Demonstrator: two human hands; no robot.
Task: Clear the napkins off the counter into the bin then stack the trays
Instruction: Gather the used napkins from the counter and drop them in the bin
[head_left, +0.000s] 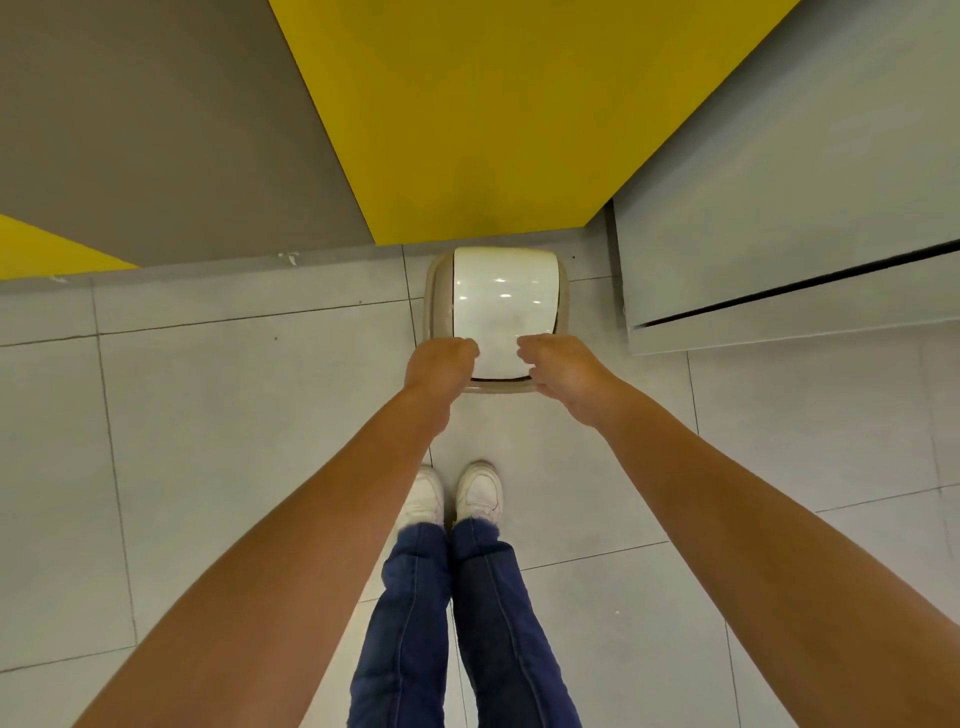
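The bin (435, 306) stood on the tiled floor (234, 415) at 12 o'clock from the person's white shoes (480, 491), a little way ahead of them. It was a beige bin, standing upright, with a glossy white curved lid (504, 306) closed over its opening. As seen from above, the long axis of the lid ran along the line from 6 to 12 o'clock, and its near short edge faced the person.

The left hand (441, 366) was over the near corner of the bin at 7 o'clock, with the fingers curled under into a loose fist. The right hand (569, 371) was over the near corner at 5 o'clock, its fingers also curled downward. For both hands I could not tell if they grasped the rim, held something small, or were only clenched above it. The two hands were apart, with the near edge of the lid between them.

The far edge of the bin was just beside the foot of a yellow panel (493, 130) at 12 o'clock. At 3 o'clock a grey cabinet (779, 208) was near, leaving only a narrow strip of floor. At 9 o'clock the floor was wide and open, up to a grey-brown wall (156, 156) at 10 o'clock. Behind the shoes, at 6 o'clock, there was more open floor.
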